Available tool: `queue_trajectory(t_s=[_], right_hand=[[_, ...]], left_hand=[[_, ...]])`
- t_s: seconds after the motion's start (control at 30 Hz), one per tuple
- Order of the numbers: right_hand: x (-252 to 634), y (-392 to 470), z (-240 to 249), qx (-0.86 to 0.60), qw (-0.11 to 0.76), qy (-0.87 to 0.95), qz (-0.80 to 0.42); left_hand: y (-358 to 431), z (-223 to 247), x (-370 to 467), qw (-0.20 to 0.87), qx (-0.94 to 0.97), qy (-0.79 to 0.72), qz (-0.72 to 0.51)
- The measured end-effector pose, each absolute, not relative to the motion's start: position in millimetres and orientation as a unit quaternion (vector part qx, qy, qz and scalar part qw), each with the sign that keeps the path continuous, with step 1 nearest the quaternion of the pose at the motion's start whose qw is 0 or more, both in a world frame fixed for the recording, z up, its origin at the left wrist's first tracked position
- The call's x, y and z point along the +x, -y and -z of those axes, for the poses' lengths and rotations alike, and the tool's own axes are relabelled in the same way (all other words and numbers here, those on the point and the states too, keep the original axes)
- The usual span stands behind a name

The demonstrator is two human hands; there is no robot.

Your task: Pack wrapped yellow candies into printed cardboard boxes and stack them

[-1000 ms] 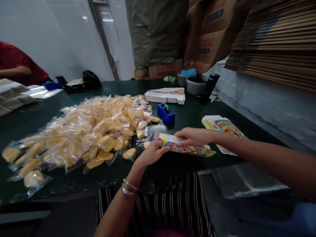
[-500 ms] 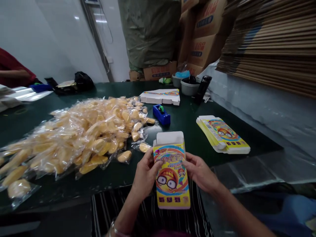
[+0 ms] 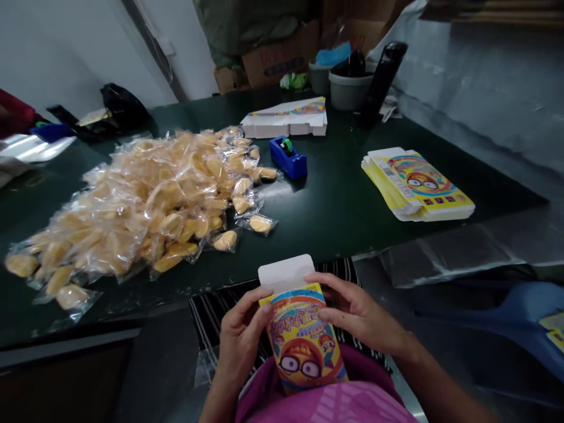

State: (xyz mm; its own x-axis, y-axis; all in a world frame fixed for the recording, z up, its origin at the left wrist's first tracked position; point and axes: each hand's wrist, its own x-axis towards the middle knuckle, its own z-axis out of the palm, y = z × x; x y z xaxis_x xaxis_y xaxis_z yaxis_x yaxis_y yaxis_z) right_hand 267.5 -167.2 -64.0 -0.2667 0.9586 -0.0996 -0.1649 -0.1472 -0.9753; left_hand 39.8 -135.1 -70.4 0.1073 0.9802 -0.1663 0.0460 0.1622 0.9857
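A yellow cartoon-printed box (image 3: pixel 304 341) stands tilted against my lap, its white top flap (image 3: pixel 285 272) raised. My left hand (image 3: pixel 247 329) grips the box's left edge, thumb on the printed front. On the right side my right hand (image 3: pixel 352 314) has its thumb on the front and its index finger at the base of the flap; the other fingers are partly hidden behind. Beyond the box, on the dark green table (image 3: pixel 326 229), lies a big heap of clear-wrapped yellow pieces (image 3: pixel 154 194).
A stack of flat printed boxes (image 3: pixel 423 185) lies at the right. A blue tape dispenser (image 3: pixel 288 158) stands mid-table, with white folded cartons (image 3: pixel 286 120) behind it. Grey tubs (image 3: pixel 350 88) and a black upright object (image 3: pixel 383 82) are farther back. A blue stool (image 3: pixel 506 329) is lower right.
The box has come down and closer to my body, against my lap. My right index finger has moved up to the flap. The view has tilted downward.
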Motion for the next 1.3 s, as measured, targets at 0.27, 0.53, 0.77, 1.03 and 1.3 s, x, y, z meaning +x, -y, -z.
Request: queue_trajectory(t_s=[0.27,0.53,0.77,1.03,1.3], right_hand=[[251.1,165.1,78.6,-0.549,0.534,0.525,-0.372],[258.1,160.7,67.1,-0.509,0.464,0.611,-0.390],[255.1,168.3,59.4,-0.506,0.417,0.574,-0.491],[239.1,152.5,37.1,-0.546,0.397,0.520,-0.523],[240.5,155.8,45.8,-0.546,0.448,0.502,-0.499]], left_hand=[[144.0,78.2,41.8,0.571,0.470,-0.550,-0.389],[140.3,80.4,35.7,0.638,0.442,-0.499,-0.385],[140.4,82.4,21.3,0.705,0.416,-0.471,-0.329],[126.9,59.1,29.8,0.682,0.446,-0.489,-0.312],[118.9,57.7,31.6,0.638,0.491,-0.510,-0.301]])
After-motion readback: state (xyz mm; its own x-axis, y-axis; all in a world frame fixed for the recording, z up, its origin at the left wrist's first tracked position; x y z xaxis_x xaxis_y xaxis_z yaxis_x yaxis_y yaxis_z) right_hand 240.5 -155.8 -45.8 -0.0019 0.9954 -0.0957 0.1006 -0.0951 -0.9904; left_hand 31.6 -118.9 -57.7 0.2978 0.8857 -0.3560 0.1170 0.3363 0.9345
